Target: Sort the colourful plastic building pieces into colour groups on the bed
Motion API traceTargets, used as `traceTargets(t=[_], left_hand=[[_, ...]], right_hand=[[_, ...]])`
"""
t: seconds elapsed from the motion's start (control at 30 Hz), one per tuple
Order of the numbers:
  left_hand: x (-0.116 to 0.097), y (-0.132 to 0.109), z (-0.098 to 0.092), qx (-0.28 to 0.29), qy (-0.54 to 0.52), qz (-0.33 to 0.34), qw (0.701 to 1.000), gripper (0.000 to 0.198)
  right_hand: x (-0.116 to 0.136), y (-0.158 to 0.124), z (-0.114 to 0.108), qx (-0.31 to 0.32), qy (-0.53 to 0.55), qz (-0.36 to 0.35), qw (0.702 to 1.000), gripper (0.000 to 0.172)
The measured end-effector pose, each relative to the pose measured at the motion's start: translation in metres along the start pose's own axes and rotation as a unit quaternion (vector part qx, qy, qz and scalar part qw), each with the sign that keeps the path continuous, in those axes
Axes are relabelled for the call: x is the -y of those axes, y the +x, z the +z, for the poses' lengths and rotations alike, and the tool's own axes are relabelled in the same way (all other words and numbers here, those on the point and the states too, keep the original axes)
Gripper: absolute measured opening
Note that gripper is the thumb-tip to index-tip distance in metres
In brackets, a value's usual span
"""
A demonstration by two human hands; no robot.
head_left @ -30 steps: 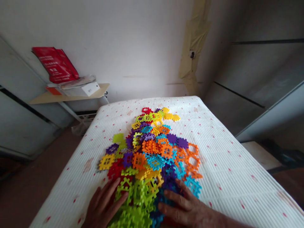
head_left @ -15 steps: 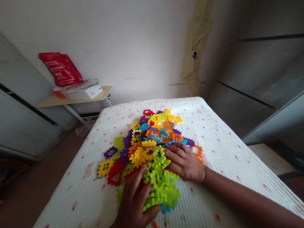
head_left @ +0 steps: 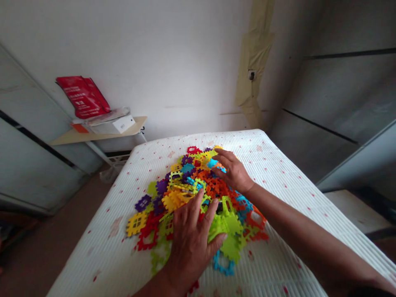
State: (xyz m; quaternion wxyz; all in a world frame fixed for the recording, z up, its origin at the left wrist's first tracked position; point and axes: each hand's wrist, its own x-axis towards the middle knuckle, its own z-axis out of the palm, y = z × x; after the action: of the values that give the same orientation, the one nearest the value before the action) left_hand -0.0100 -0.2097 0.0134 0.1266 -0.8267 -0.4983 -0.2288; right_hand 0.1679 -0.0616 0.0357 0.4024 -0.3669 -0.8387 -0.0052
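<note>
A heap of colourful plastic interlocking tiles [head_left: 176,201] with notched edges lies on the bed, in yellow, red, purple, orange, blue and green. Over the near left part of it rests my left hand [head_left: 194,229], fingers spread, beside a cluster of green tiles [head_left: 229,225]. My right hand [head_left: 233,169] is at the far right of the heap, fingers apart and curved above blue and orange tiles [head_left: 217,165]; its palm side is hidden. Close to me lies a blue frame tile [head_left: 224,264]. A yellow window tile [head_left: 136,224] sits at the left edge.
The heap lies on a white ribbed cover [head_left: 108,247] with red dots. A small shelf table [head_left: 136,127] at the left bears a white box [head_left: 122,123] and a red bag [head_left: 82,97]. Behind is a wall with a taped socket [head_left: 252,75]; grey cabinets [head_left: 340,82] stand at the right.
My right hand has moved away from me to the heap's far right. My left hand has shifted right and forward, its fingers spreading. The green tiles have slid right and spread out.
</note>
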Motion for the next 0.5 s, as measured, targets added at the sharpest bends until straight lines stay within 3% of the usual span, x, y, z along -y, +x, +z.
traceTargets(t=[0.07, 0.13, 0.23, 0.3, 0.4, 0.5], left_hand=[[0.01, -0.004, -0.012, -0.002, 0.002, 0.004, 1.0, 0.067], [0.038, -0.007, -0.023, -0.018, 0.002, -0.007, 1.0, 0.063], [0.111, -0.008, -0.024, -0.04, -0.024, -0.09, 0.995, 0.054], [0.165, -0.008, -0.011, -0.009, -0.089, -0.151, 0.985, 0.05], [0.22, -0.009, 0.017, 0.057, -0.19, -0.228, 0.953, 0.057], [0.227, -0.008, 0.038, 0.08, -0.265, -0.26, 0.925, 0.061]], right_hand=[[-0.002, -0.029, -0.022, 0.011, -0.013, 0.028, 0.999, 0.031], [-0.006, -0.072, -0.042, 0.023, -0.038, 0.069, 0.997, 0.041], [-0.012, -0.142, -0.06, 0.064, -0.093, 0.17, 0.979, 0.056], [-0.016, -0.173, -0.06, 0.085, -0.119, 0.216, 0.965, 0.06], [-0.02, -0.177, -0.045, 0.093, -0.116, 0.227, 0.963, 0.06], [-0.027, -0.144, -0.019, 0.072, -0.094, 0.23, 0.966, 0.057]])
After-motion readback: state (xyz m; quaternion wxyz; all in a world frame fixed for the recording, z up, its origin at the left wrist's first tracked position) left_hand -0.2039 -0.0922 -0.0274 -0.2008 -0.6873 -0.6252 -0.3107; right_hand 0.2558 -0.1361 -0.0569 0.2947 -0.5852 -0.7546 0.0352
